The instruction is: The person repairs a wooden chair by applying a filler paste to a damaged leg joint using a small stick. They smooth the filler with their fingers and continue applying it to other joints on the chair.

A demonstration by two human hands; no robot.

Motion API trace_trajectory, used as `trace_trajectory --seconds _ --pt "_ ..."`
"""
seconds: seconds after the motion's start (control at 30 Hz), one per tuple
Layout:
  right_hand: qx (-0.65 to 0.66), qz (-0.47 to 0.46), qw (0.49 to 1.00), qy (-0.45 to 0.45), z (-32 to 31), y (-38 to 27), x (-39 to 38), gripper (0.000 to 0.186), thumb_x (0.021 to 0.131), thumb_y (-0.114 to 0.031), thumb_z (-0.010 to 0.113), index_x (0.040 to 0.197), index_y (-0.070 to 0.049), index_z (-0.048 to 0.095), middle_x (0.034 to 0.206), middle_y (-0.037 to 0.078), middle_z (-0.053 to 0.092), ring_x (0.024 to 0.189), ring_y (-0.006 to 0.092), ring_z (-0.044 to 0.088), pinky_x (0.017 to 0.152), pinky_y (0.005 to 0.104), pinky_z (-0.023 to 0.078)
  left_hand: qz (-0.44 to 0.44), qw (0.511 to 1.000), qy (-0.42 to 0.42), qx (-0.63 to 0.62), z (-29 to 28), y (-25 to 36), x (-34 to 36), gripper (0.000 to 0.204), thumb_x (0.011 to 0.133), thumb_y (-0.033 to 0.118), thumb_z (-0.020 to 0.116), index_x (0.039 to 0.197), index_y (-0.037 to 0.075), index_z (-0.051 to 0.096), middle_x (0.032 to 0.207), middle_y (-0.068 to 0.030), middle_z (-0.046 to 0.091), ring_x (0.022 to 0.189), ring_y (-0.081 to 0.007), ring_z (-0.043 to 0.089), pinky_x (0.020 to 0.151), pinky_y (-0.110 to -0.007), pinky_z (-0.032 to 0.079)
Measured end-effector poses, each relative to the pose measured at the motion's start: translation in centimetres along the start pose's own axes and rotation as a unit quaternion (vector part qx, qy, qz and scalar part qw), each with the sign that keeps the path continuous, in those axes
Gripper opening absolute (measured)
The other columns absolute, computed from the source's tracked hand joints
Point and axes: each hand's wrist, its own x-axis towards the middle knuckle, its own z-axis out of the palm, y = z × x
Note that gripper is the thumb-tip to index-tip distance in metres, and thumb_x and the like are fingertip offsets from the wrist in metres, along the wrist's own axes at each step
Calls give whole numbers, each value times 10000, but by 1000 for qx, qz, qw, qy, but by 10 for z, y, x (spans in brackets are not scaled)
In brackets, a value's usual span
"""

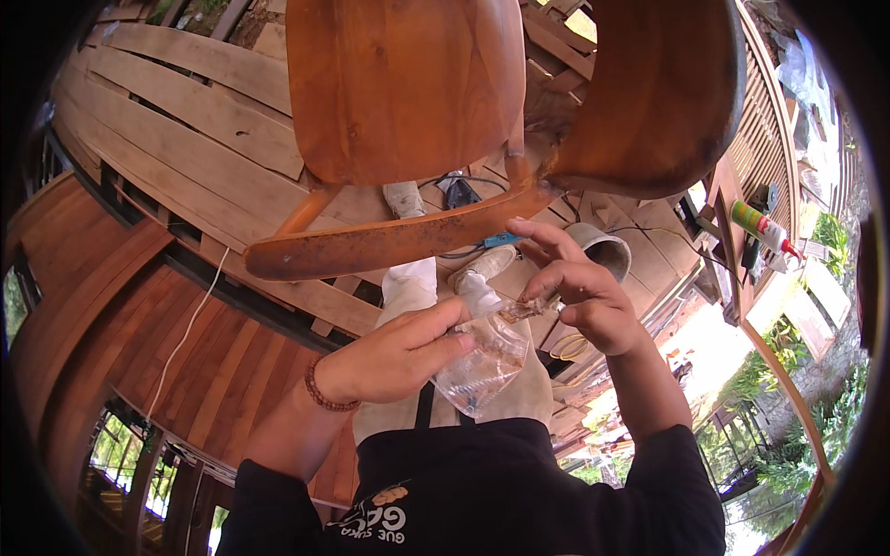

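A small clear plastic bag (484, 366) hangs in front of my body, crumpled, with brownish contents that I cannot make out. My left hand (394, 357) grips its left upper edge between thumb and fingers. At the gathered right upper corner of the bag, my right hand (589, 292) has its thumb and bent fingers closed on the plastic, while one finger points out to the left. Just beyond both hands is a brown wooden chair, its seat (408, 88) above a curved, dark-stained rail (399, 239). The chair's rounded panel (658, 102) rises at the right.
A grey bucket (607, 252) stands past my right hand. Farther right, a green and white bottle with a red tip (765, 230) lies on a wooden ledge. Pale planks (176, 111) cover the floor at left, beside a reddish slatted surface (199, 357) with a white cord (190, 338).
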Motion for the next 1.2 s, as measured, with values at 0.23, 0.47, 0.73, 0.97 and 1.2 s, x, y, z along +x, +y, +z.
trace_trajectory --seconds 0.23,0.47,0.73,0.97,1.2 --pt "-254 14 966 51 3 -75 3 476 613 -16 499 1052 33 676 1427 223 473 1395 382 392 1162 495 281 -3 999 4 -52 -1 -30 -3 188 1016 175 475 1065 5 537 902 -31 523 861 -101 461 774 -285 414" --pt "-667 73 732 -121 13 -147 93 548 644 59 526 1170 -19 653 1321 203 550 1296 374 496 1063 465 431 58 991 5 -122 -3 -57 -11 187 1011 163 472 1069 -7 523 888 -96 554 804 -161 495 746 -314 425" --pt "-715 260 596 -255 -21 -104 126 584 695 -3 580 1279 -28 587 1414 221 467 1360 387 410 1129 473 359 98 972 44 -208 -10 -90 -23 153 1004 132 490 1049 -13 507 853 -144 557 750 -207 506 721 -348 442" --pt "-763 244 540 -259 -16 -103 124 620 672 -38 612 1291 -32 579 1448 208 435 1379 387 381 1146 476 335 94 965 55 -239 -23 -99 -35 108 989 97 505 997 -9 487 824 -111 533 745 -176 474 710 -324 434" --pt "-797 220 491 -273 -10 -102 120 547 735 -109 588 1275 -28 596 1473 166 442 1407 330 367 1193 470 257 96 966 37 -235 -30 -93 -31 109 987 93 505 1001 -14 489 830 -120 545 747 -186 494 710 -328 441"
